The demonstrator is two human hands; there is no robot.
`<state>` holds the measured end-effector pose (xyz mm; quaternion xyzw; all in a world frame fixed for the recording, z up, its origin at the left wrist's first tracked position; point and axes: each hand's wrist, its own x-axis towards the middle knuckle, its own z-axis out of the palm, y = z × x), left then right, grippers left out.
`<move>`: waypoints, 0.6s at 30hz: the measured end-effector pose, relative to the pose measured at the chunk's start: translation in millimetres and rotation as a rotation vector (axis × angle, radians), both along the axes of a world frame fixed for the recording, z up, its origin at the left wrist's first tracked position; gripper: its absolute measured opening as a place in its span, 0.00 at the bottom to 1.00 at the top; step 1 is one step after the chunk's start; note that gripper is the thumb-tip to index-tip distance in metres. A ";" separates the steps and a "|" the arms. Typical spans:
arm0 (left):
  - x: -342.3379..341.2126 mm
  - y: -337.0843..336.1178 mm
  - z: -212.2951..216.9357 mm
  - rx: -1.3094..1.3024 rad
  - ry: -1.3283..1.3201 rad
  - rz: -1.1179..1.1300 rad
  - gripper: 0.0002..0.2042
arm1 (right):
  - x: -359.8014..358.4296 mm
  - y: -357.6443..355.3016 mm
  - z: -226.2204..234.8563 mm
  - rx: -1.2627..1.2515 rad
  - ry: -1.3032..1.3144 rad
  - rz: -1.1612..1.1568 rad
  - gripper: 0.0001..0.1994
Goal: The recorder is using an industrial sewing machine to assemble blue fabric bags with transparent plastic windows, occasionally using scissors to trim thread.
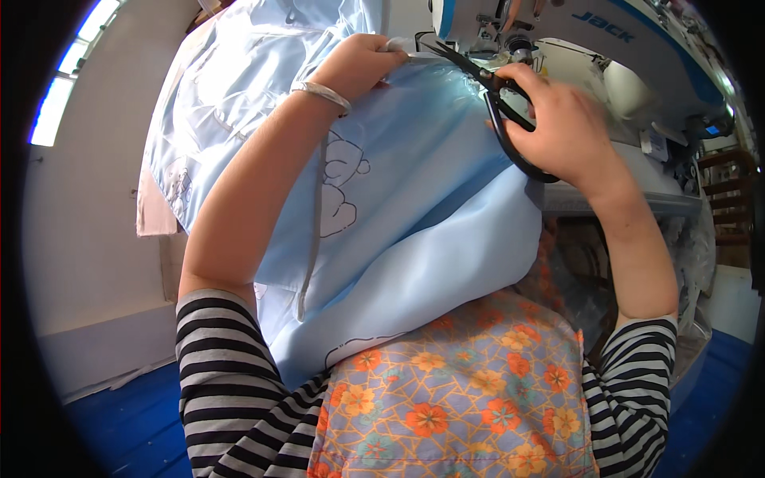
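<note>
Light blue satiny fabric (430, 183) with line drawings drapes from the sewing table down over my lap. At its far edge my left hand (362, 64) is closed, pinching a pale strip of the cloth's edge. Black-handled scissors (498, 107) are gripped in my right hand (562, 119), fingers in the handle loops. Their blades point up and left, parted at the tips, close to the edge beside my left fingers. A thin grey strip (313, 255) hangs down across the fabric. Whether the blades touch the cloth I cannot tell.
A white and blue sewing machine (606, 40) stands just beyond my hands, its needle area (518, 44) right behind the scissors. More bunched fabric (231, 80) lies to the left, beside a pale wall (88, 223). At the right are a wooden chair (727, 191) and blue floor (709, 390).
</note>
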<state>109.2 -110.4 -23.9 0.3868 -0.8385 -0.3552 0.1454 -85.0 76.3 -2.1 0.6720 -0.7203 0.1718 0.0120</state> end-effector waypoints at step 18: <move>-45.7 14.7 -27.7 0.780 0.760 0.435 0.05 | 9.1 -3.0 -59.5 -0.225 0.059 -0.114 0.25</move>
